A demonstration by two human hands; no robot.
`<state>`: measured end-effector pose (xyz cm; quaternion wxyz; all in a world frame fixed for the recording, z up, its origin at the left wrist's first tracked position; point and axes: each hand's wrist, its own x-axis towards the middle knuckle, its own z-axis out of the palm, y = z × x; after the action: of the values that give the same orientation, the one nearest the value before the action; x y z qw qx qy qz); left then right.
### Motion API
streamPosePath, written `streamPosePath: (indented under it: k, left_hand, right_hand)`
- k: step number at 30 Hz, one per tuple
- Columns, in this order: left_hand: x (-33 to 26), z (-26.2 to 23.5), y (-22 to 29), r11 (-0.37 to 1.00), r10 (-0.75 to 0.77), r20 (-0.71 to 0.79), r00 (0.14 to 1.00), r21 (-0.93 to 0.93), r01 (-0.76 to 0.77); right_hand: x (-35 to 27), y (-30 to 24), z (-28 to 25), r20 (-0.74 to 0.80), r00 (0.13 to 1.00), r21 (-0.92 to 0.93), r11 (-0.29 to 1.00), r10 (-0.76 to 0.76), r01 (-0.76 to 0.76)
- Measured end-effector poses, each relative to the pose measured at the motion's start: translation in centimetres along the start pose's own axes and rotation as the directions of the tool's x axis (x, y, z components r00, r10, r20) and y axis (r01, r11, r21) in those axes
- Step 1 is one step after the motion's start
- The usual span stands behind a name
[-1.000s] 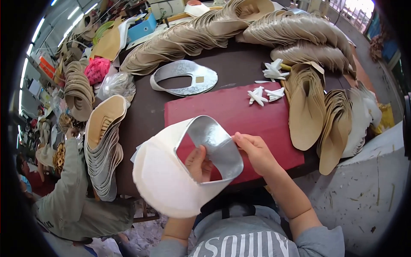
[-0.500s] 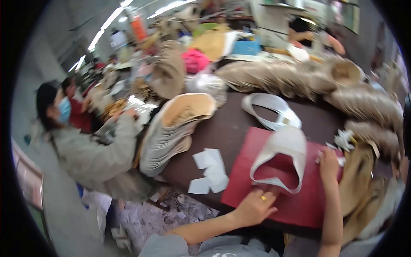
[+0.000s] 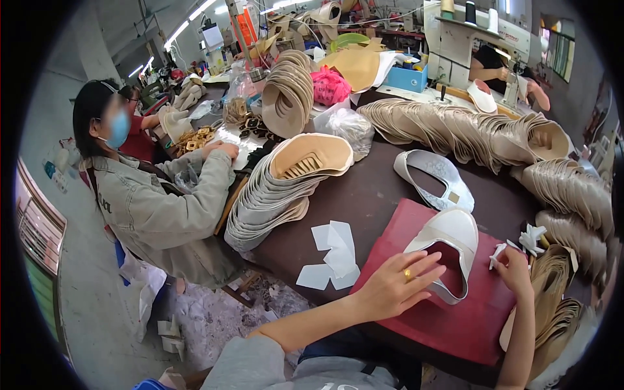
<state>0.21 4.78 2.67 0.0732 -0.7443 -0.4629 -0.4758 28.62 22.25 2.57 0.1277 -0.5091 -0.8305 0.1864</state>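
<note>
A cream-white shoe upper lies on the red mat in front of me, its toe pointing away. My left hand, with a ring on one finger, is open, its fingers stretched out over the upper's near left edge; I cannot tell whether they touch it. To the right of the upper, my right hand pinches a small white piece between thumb and finger. Beyond the mat rests a second, silvery-white upper. Several more white pieces sit in a little bunch by the mat's right edge.
White paper-like cutouts lie left of the mat. Nested uppers stand in a pile at left and in long rows behind and right. Tan pieces are stacked near my right forearm. A masked co-worker works at the left.
My left hand has risen from the mat's near edge to over the upper, its fingers spreading. The right hand still pinches a white piece. The whole view has shifted slightly.
</note>
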Motion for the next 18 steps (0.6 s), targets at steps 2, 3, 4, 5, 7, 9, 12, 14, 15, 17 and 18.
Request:
streamPosePath:
  k: [2, 3, 4, 5, 7, 9, 12, 14, 15, 17, 18]
  left_hand:
    - [-0.2, 1.5, -0.9, 1.000, 0.014, 0.107, 0.994, 0.022, -0.017]
    - [-0.8, 2.6, -1.9, 0.999, 0.035, 0.197, 0.980, 0.010, -0.038]
    - [-1.0, 3.1, -1.8, 0.999, 0.037, 0.216, 0.976, -0.041, -0.028]
    - [-0.7, 3.3, -2.1, 0.999, -0.023, 0.302, 0.953, 0.042, 0.011]
    - [0.5, 5.0, -3.3, 0.989, -0.122, 0.374, 0.919, 0.125, 0.080]
    - [2.8, 6.2, -3.7, 0.961, -0.240, 0.393, 0.888, 0.228, 0.159]
    - [5.1, 7.6, -4.1, 0.856, -0.381, 0.453, 0.806, -0.157, 0.493]
    - [6.4, 8.3, -3.6, 0.748, -0.415, 0.540, 0.732, -0.255, 0.612]
    - [6.7, 9.0, -3.4, 0.650, -0.421, 0.550, 0.721, -0.371, 0.663]
    - [6.5, 9.8, -3.0, 0.528, -0.432, 0.573, 0.697, -0.466, 0.710]
    - [6.6, 10.0, -2.8, 0.485, -0.428, 0.598, 0.678, -0.481, 0.731]
  right_hand:
    - [0.0, 1.0, -0.4, 0.048, 0.999, 0.056, 0.998, 0.021, -0.024]
    - [0.3, 1.8, -0.5, 0.074, 0.997, 0.085, 0.995, 0.036, -0.042]
    - [0.3, 2.9, -0.1, 0.088, 0.992, 0.074, 0.993, 0.089, -0.095]
    - [1.3, 4.4, 0.4, 0.124, 0.992, 0.127, 0.992, -0.003, -0.012]
    - [2.6, 5.2, -1.0, 0.181, 0.982, 0.267, 0.958, 0.055, -0.103]
    - [2.7, 6.6, -1.0, -0.100, 0.991, 0.511, 0.859, 0.084, -0.021]
    - [-0.1, 1.8, -1.3, -0.331, 0.904, 0.836, 0.529, 0.272, 0.147]
    - [-2.0, -1.0, -0.5, -0.375, 0.865, 0.858, 0.479, 0.333, 0.188]
    - [-2.9, -2.2, 0.1, -0.356, 0.885, 0.865, 0.465, 0.299, 0.191]
    - [-3.5, -4.4, 2.1, -0.309, 0.918, 0.899, 0.391, 0.249, 0.197]
    - [-3.3, -5.3, 3.2, -0.288, 0.928, 0.921, 0.334, 0.237, 0.201]
